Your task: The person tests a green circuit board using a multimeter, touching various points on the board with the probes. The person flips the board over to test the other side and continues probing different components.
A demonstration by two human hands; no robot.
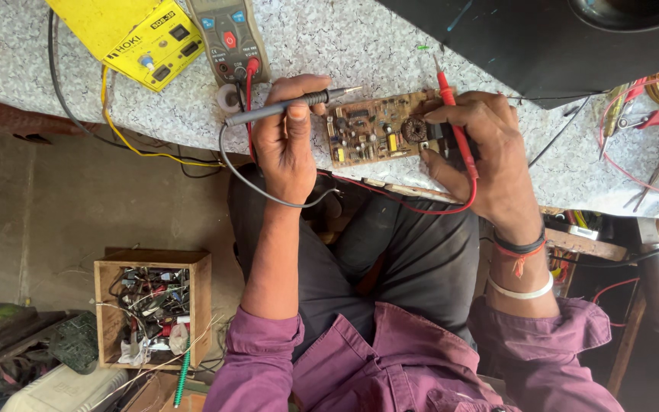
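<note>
Fingers of your left hand [287, 141] are clamped round the black probe [291, 105], its tip just off the left edge of the circuit board [375, 130]. Fingers of your right hand [490, 152] pinch the red probe [455, 130] and press on the board's right end. Board lies flat at the near edge of the speckled bench [345, 46], between your hands. Grey multimeter [230, 34] sits farther left, yellow unit [139, 34] beside it. Wooden box [152, 309] of parts on the floor, near left.
</note>
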